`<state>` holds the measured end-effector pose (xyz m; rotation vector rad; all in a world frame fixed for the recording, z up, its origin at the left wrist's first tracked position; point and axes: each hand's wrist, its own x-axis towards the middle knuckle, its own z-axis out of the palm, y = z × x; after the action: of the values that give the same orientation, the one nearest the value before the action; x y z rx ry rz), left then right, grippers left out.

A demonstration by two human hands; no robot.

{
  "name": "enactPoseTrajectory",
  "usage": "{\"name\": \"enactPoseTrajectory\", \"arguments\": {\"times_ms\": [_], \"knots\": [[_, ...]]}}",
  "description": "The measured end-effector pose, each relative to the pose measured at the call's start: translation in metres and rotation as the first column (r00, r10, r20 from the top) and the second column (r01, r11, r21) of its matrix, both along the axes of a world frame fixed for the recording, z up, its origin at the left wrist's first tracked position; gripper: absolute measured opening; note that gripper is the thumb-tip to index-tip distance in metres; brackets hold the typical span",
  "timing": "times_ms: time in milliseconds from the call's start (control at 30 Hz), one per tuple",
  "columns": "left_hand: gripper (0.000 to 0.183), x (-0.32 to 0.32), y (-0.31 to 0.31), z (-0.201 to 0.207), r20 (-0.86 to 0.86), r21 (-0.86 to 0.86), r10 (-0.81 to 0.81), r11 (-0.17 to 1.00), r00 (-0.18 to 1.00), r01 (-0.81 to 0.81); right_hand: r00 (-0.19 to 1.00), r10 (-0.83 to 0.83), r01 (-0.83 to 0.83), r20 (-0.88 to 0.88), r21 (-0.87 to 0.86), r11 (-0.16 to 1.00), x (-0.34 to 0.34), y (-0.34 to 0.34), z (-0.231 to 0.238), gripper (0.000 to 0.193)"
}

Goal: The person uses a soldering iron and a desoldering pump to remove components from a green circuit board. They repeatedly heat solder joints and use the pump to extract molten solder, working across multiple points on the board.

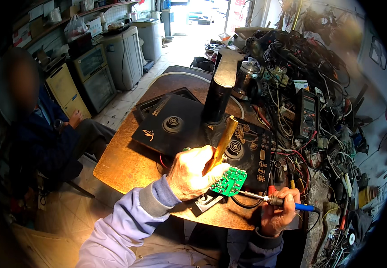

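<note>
My left hand (192, 175) is closed on a green circuit board (232, 180), its thumb across the board's upper left edge. A shiny yellow tube-like tool (223, 142) also sticks up out of the same fist; its exact kind I cannot tell. In my right hand (279, 211) is a soldering iron (274, 200) with a blue handle end and a cable. Its tip points left at the board's lower right edge; whether it touches I cannot tell. Beneath lies a black electric kettle base (256, 154) with a round connector, partly hidden by my left hand and the board.
The wooden table (117, 167) also carries a black panel (158, 120), a tall black column (222, 85) and a glass kettle (248, 78). Tangled cables and a multimeter (308, 114) crowd the right side. A seated person (46, 129) is at the left, beside cabinets (93, 73).
</note>
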<state>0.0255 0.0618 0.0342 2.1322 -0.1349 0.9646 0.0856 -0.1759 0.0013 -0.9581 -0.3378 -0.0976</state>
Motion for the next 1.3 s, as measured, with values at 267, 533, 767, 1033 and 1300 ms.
{"name": "enactPoseTrajectory", "arguments": {"times_ms": [267, 533, 767, 1033, 1300], "knots": [[0.029, 0.0, -0.001, 0.002, 0.021, 0.019, 0.007, 1.0, 1.0, -0.007, 1.0, 0.007, -0.007, -0.014, -0.005, 1.0, 0.001, -0.001, -0.003, 0.02], [0.028, 0.0, -0.001, 0.002, 0.016, 0.018, 0.014, 1.0, 1.0, -0.014, 1.0, 0.01, -0.01, -0.025, 0.01, 1.0, -0.001, -0.001, 0.0, 0.019], [0.029, -0.001, 0.0, -0.001, 0.014, 0.022, 0.031, 0.999, 0.999, -0.031, 0.996, 0.046, -0.046, -0.08, 0.008, 0.999, -0.004, -0.01, -0.007, 0.026], [0.03, -0.001, 0.0, 0.0, -0.007, 0.024, 0.025, 0.999, 1.0, -0.025, 0.987, 0.028, -0.019, -0.159, 0.055, 0.998, -0.029, -0.015, -0.029, 0.03], [0.028, 0.0, -0.003, 0.0, 0.015, 0.027, 0.024, 0.999, 1.0, -0.025, 0.981, -0.001, 0.004, -0.192, 0.016, 1.0, -0.031, -0.016, -0.028, 0.025]]}}
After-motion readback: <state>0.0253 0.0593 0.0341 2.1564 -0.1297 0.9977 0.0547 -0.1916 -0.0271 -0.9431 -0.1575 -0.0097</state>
